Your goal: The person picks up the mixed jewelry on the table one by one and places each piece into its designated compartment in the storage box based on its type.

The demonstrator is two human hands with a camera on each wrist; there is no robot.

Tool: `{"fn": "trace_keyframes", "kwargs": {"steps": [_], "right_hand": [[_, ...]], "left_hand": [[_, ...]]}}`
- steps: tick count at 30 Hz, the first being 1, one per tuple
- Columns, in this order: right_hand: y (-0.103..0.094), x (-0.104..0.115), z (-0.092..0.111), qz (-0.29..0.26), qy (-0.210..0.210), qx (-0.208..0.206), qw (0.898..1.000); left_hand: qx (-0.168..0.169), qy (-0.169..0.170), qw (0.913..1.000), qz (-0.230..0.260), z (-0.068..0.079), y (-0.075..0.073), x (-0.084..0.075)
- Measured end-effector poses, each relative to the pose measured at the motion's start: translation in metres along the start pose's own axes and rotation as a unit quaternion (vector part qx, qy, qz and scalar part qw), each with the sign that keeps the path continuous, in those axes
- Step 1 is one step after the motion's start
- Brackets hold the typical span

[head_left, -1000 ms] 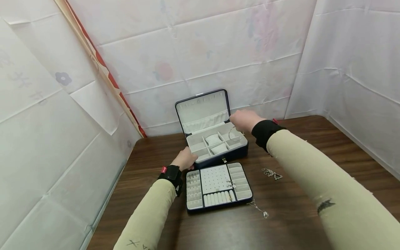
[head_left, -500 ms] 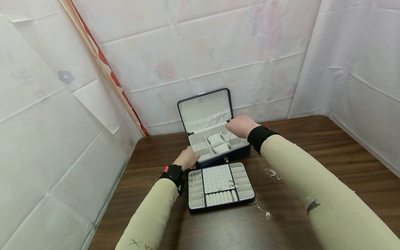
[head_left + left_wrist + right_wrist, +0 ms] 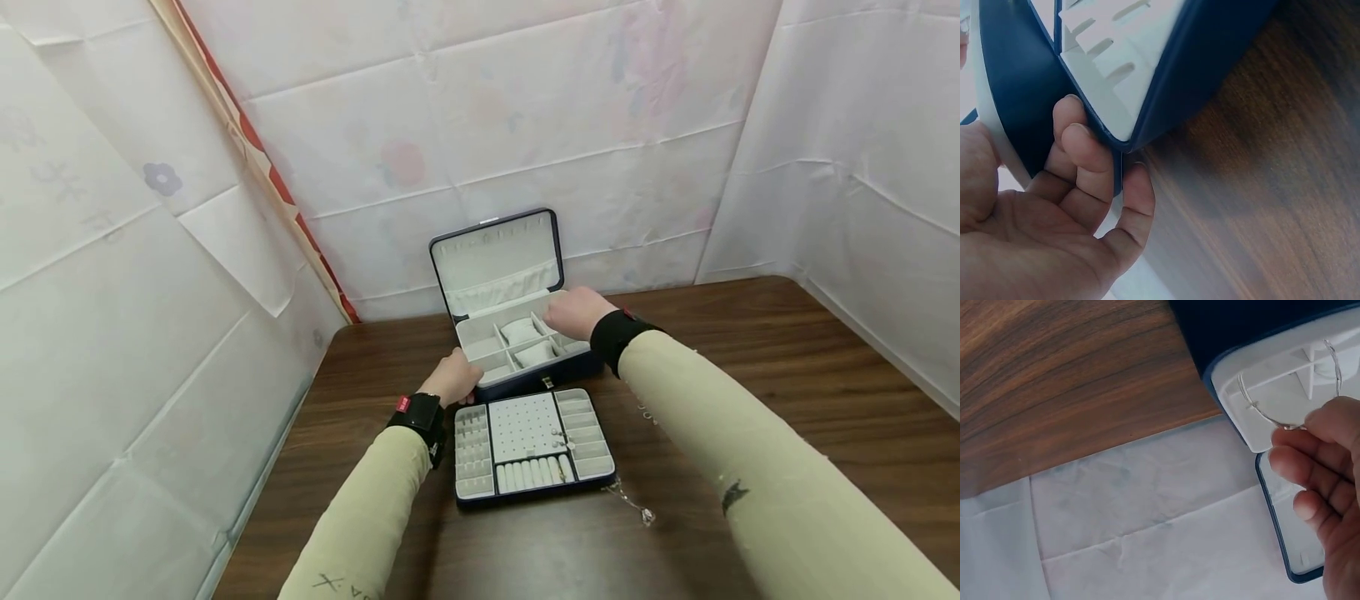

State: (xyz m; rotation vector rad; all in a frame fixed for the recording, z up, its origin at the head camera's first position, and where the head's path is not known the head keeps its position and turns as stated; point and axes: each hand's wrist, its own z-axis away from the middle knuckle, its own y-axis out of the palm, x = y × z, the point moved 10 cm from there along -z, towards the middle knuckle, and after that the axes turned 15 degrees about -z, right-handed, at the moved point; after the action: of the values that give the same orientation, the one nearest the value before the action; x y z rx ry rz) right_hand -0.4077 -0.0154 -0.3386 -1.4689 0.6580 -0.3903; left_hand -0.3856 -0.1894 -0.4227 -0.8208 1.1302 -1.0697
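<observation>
A dark blue jewellery box with a pale lining stands with its lid raised. My left hand grips its front left corner; in the left wrist view the fingers curl against the blue outer wall. Over the right-hand compartments, my right hand pinches a thin silver bangle between thumb and finger. The bangle hangs within the box opening in the right wrist view; whether it touches the lining I cannot tell. Two white cushions fill the middle compartments.
In front of the box lies a jewellery tray with earrings and a ring on it. A pendant necklace trails from its right corner. Another chain is partly behind my right forearm. A draped sheet hangs behind the wooden table.
My right hand has moved down toward the box interior, lowering the bangle into the right compartments. The right forearm now covers more of the chain. My left hand stays at the box corner.
</observation>
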Motion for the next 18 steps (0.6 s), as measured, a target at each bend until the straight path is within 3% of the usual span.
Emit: {"fn": "trace_keyframes", "kwargs": {"steps": [5,18], "right_hand": [[0.01,0.004,0.003,-0.012,-0.015,0.039,0.999],[0.025,-0.001,0.003,-0.042,0.004,0.07,0.997]], "left_hand": [[0.004,-0.001,1.0,0.006,0.001,0.0,-0.001],[0.003,-0.006,1.0,0.0,0.001,0.002,0.002]]}}
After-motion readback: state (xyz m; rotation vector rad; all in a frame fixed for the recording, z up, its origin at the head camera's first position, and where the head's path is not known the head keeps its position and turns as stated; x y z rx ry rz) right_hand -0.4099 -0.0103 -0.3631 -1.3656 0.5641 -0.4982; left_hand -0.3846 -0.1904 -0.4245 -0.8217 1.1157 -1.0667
